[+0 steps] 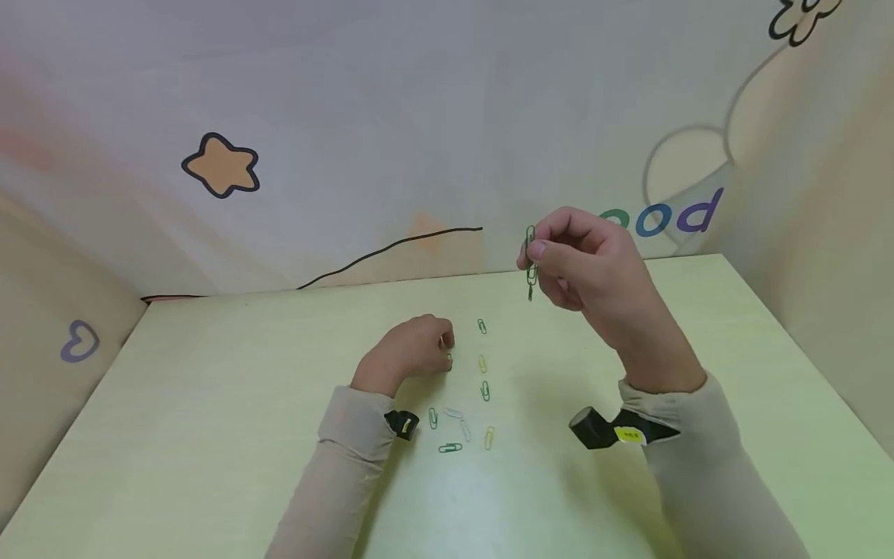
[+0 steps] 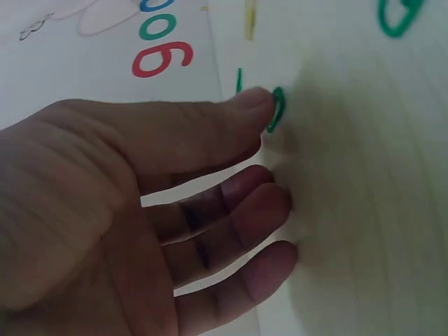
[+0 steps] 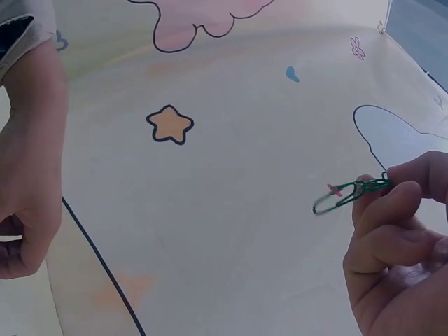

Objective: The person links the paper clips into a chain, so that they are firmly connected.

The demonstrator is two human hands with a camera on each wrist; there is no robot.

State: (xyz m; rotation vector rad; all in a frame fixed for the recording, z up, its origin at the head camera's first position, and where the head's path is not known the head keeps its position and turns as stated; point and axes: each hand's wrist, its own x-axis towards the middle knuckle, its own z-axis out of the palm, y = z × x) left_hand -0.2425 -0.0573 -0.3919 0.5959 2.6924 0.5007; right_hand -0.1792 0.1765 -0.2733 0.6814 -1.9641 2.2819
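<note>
Raised above the table, my right hand (image 1: pixel 594 268) pinches a short chain of linked green paper clips (image 1: pixel 531 272) between thumb and fingers. In the right wrist view, a green clip (image 3: pixel 336 203) sticks out from the fingertips, joined to another at the thumb. My left hand (image 1: pixel 408 349) is low over the table, thumb and index finger together at a green paper clip (image 2: pixel 278 110). The thumb hides part of that clip; the other fingers are bent and hold nothing.
Right of my left hand lie a green clip (image 1: pixel 482 326), a yellow clip (image 1: pixel 483 363) and another green clip (image 1: pixel 485 390). Nearer are a white clip (image 1: pixel 466 431), a yellow clip (image 1: pixel 490 438) and several others. A printed cloth wall (image 1: pixel 349 155) stands behind the table (image 1: pixel 209 435).
</note>
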